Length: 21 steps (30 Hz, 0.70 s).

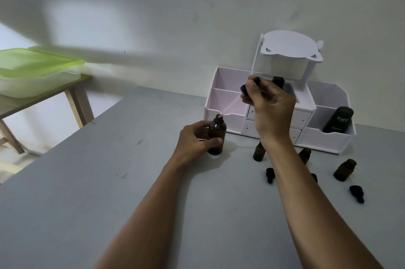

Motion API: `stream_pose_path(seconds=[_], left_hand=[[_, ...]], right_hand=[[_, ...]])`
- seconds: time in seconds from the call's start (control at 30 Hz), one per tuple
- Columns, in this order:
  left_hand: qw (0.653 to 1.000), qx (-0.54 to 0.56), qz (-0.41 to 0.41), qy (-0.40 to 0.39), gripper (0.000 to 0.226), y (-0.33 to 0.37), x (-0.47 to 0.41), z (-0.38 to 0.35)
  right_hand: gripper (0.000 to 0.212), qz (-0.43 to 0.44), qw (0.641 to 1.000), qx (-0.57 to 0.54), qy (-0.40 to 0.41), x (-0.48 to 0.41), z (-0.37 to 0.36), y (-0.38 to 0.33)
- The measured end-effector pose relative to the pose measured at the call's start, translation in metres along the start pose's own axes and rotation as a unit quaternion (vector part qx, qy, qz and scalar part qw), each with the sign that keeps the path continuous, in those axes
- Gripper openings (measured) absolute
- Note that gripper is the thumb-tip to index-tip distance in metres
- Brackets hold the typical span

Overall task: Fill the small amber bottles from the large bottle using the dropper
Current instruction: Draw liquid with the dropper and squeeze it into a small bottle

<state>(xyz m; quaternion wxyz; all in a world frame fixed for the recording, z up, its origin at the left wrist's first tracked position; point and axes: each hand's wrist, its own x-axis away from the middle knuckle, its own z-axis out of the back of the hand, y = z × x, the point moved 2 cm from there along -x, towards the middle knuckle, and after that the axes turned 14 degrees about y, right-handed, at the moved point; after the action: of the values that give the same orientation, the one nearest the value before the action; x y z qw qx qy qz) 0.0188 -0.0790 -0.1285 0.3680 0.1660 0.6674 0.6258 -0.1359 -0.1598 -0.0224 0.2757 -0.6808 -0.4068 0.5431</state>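
Observation:
My left hand (194,141) grips the large amber bottle (217,135), which stands upright and uncapped on the grey table (87,192). My right hand (271,110) pinches the black bulb of the dropper (245,90); its clear glass tube (230,105) slants down-left with the tip at the large bottle's mouth. Three small amber bottles stand open to the right: one (259,152) beside my right wrist, one (305,155) partly hidden behind my forearm, one (345,170) further right. Small black dropper caps (270,174) (356,193) lie on the table near them.
A white and pink desk organiser (228,93) with small drawers stands against the wall, holding a black "Kahf" bottle (338,119) and another dark item (278,81). At the left, a wooden side table (74,97) carries a green-lidded box (37,69).

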Motion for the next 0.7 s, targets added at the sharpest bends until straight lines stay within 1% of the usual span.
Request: stream_pose_path(seconds=[0.17, 0.4, 0.57, 0.63, 0.7], left_hand=[[1.000, 0.003, 0.000, 0.000, 0.042, -0.001, 0.000, 0.000], [1.000, 0.006, 0.007, 0.001, 0.043, -0.003, -0.003, 0.002], [1.000, 0.009, 0.000, -0.001, 0.040, -0.005, -0.004, 0.003], [1.000, 0.004, -0.006, -0.002, 0.041, -0.005, -0.004, 0.003], [1.000, -0.004, -0.016, -0.004, 0.042, -0.005, -0.003, 0.003]], right_hand=[[0.021, 0.010, 1.000, 0.026, -0.008, -0.003, -0.005, 0.003], [0.017, 0.014, 0.997, 0.046, -0.065, 0.002, -0.016, 0.005], [0.017, 0.004, 0.978, 0.143, -0.154, 0.011, -0.021, 0.021], [0.019, 0.000, 0.969, 0.179, -0.167, 0.014, -0.020, 0.030], [0.019, -0.005, 0.966, 0.193, -0.172, 0.017, -0.018, 0.035]])
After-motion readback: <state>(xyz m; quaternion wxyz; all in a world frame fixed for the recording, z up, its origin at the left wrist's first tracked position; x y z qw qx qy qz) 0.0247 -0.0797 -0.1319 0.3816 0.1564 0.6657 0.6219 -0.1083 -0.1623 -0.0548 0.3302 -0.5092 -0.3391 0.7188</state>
